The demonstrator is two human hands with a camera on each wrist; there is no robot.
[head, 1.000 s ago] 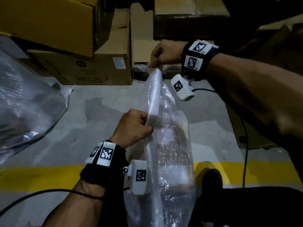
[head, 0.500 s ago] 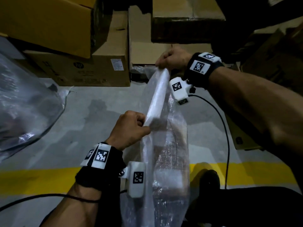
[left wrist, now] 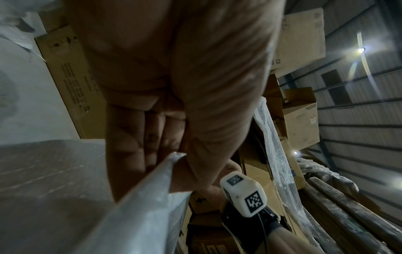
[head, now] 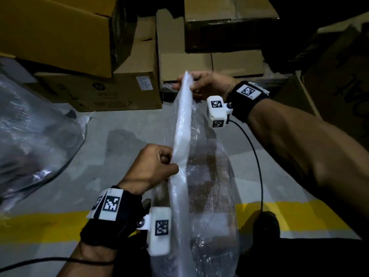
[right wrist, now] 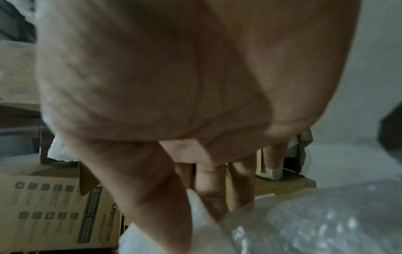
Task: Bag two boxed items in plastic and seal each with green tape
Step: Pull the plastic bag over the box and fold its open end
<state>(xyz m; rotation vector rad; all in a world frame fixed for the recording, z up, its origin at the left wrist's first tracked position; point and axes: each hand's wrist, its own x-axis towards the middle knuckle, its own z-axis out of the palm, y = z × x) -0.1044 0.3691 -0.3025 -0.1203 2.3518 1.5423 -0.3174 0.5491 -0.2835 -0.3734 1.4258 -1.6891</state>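
Both hands pinch the folded mouth of the clear crinkled plastic bag [head: 180, 124] — left hand [head: 153, 166] nearer, right hand [head: 205, 84] at its far end. Below that fold, the brown boxed item [head: 207, 176] hangs inside. Best to keep the fold taut and flat — ready for tape.

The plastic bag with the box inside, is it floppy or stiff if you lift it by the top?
Probably floppy: the plastic bag folds into a thin strip between the left hand and the right hand. It wrinkles and shines, so it may be slippery. The brown box inside likely stays stiff and weighs the bottom down.
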